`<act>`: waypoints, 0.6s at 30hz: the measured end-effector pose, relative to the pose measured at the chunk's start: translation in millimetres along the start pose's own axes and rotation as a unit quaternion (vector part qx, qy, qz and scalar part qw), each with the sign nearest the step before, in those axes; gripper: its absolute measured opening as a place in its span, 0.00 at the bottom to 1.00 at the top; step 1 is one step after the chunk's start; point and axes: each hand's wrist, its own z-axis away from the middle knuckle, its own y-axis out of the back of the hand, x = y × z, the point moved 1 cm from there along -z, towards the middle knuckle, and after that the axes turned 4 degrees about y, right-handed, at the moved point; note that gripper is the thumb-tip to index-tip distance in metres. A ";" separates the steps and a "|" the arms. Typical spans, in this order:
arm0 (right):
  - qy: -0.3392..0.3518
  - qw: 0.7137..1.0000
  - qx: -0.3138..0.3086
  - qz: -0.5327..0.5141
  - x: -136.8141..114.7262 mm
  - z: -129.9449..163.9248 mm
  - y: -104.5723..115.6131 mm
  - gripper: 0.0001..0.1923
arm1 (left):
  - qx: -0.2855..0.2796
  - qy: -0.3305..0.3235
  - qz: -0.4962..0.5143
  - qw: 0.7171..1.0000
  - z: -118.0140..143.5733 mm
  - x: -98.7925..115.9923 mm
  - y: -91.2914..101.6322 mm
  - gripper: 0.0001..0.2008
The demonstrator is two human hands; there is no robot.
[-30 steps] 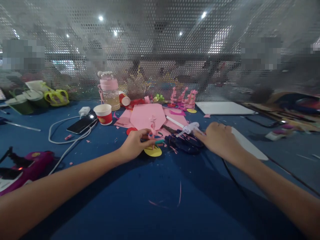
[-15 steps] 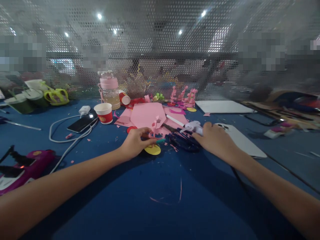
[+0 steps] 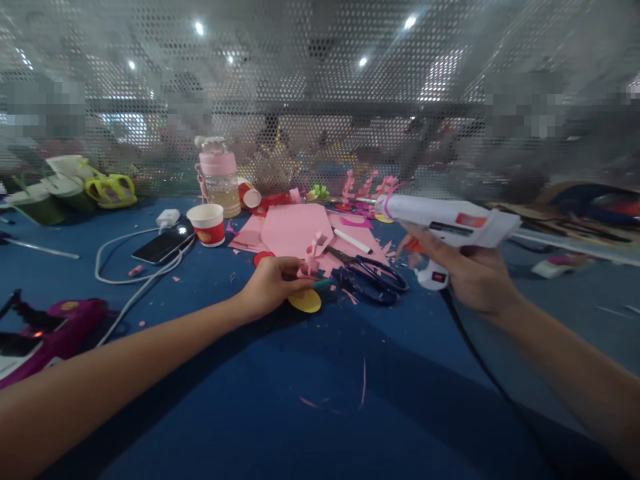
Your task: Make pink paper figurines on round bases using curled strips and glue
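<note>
My left hand (image 3: 269, 288) rests on the blue table and pinches a small pink paper craft (image 3: 311, 256) on a thin stick, above a yellow paper disc (image 3: 306, 301). My right hand (image 3: 473, 275) grips a white hot glue gun (image 3: 445, 222) lifted off the table, nozzle pointing left toward the craft, its black cord trailing down. Dark blue scissors (image 3: 373, 276) lie between the two hands. Pink paper sheets (image 3: 294, 227) and a white pen (image 3: 353, 241) lie just beyond.
A red paper cup (image 3: 209, 225), a phone (image 3: 160, 247) with a white charger cable, and a pink-capped bottle (image 3: 219, 176) stand at left. A purple glue gun (image 3: 60, 327) lies at far left. Finished pink crafts (image 3: 367, 190) stand by the perforated metal screen (image 3: 320, 100).
My right hand has picked the white glue gun up off the table and raised it, nozzle turned left. My left hand stays on the pink craft.
</note>
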 end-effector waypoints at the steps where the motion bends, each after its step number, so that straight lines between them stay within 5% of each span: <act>1: -0.014 0.999 -0.015 -0.040 -0.4 1.7 1.0 0.17 | 0.001 0.001 -0.003 1.000 -0.1 0.0 0.0 0.10; 4: -0.040 0.986 -0.126 -0.106 2.4 5.2 5.4 0.16 | -0.003 0.020 0.007 1.000 -0.4 0.7 -0.6 0.12; 8: -0.112 0.923 -0.332 -0.162 7.9 9.5 7.1 0.15 | -0.007 0.048 0.032 0.998 -0.5 3.4 -1.7 0.12; 18: -0.159 0.928 -0.304 -0.148 6.6 23.5 -12.2 0.12 | -0.040 0.042 0.049 0.997 1.6 5.5 -1.5 0.10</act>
